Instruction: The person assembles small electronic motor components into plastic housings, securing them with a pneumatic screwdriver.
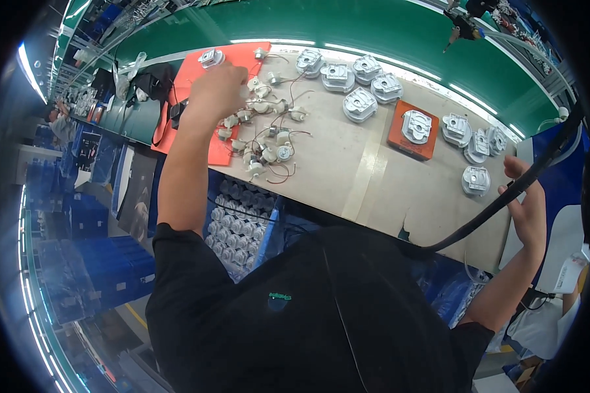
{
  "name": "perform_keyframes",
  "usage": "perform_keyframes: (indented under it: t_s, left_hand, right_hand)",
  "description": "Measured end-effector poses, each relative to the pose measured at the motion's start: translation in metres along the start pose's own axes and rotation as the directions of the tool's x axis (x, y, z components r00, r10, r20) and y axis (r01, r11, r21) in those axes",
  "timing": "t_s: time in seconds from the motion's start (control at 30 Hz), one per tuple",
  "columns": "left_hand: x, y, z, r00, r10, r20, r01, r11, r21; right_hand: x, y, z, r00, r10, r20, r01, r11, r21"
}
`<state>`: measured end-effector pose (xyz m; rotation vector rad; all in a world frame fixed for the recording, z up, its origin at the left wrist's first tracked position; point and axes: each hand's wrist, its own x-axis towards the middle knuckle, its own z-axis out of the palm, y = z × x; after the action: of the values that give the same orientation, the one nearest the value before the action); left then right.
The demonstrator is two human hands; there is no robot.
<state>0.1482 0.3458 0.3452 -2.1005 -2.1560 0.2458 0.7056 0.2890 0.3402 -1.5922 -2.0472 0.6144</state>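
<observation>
My left hand [221, 90] reaches over the orange-red mat [189, 73], its fingers bent down at the edge of a pile of small white motors [269, 134] with thin wires. What the fingertips hold, if anything, is hidden. A round white plastic housing [211, 58] sits just beyond that hand. At the right end of the table, my right hand [530, 200] is raised with thumb and fingers apart, partly behind a thick black cable [505, 208]. Closest to it is a white housing [476, 181]. Another housing [416, 126] rests on an orange-red block [408, 147].
More white housings [360, 105] stand along the table's far side, before a green conveyor belt [275, 29]. Below the front edge, a blue crate [263, 239] holds many white parts. The black cable slants across the right side. Blue bins [105, 268] stand at left.
</observation>
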Motion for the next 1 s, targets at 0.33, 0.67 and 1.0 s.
perform_keyframes:
  t_s: [0.33,0.67,1.0]
  left_hand:
    - [-0.002,-0.069,-0.051,0.995,-0.024,-0.101,0.008,0.987,-0.161]
    - [0.001,0.101,-0.021,0.930,0.242,-0.276,-0.199,-0.300,-0.933]
    - [0.014,0.240,0.026,0.835,0.546,-0.068,0.201,-0.417,-0.886]
  right_hand:
    - [-0.001,0.014,0.001,0.999,0.019,-0.040,-0.016,0.998,0.053]
    - [0.047,0.009,0.051,0.942,-0.277,-0.187,0.325,0.893,0.312]
    - [0.077,-0.033,0.100,0.917,-0.398,-0.021,0.354,0.789,0.502]
